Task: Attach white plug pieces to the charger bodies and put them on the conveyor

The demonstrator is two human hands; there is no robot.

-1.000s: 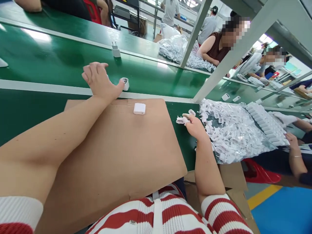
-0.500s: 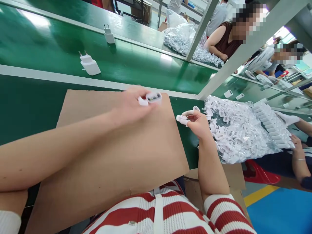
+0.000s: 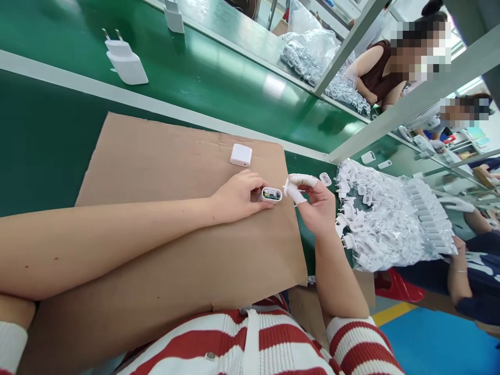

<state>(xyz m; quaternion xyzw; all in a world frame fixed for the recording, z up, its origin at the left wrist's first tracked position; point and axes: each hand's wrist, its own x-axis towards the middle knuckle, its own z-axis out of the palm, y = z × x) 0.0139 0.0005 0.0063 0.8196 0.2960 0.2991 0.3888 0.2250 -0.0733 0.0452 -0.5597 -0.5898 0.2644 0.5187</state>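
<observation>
My left hand [image 3: 242, 195] is closed around a white charger housing [image 3: 271, 195], whose open end faces right and shows a circuit board inside. Facing it, my right hand [image 3: 314, 200], with white covers on its thumb and finger, pinches a small white plug cap [image 3: 288, 188] with thin pins. A narrow gap seems to lie between cap and housing. Another white charger housing [image 3: 241, 155] rests on the cardboard sheet [image 3: 175, 156] just beyond my left hand. Right of my right hand lies a loose white cap [image 3: 325, 179].
A plastic bag [image 3: 385, 234] with many white caps and housings lies at right, beside a co-worker's hand [image 3: 460, 245]. Two-pin chargers [image 3: 127, 60] stand on the green belt [image 3: 219, 78] beyond a pale rail. A slanted metal post [image 3: 359, 133] rises at right. Other people sit across.
My left hand has set one white housing down on the cardboard and brought the other near my right hand. My right hand has turned the cap toward it. The view has shifted.
</observation>
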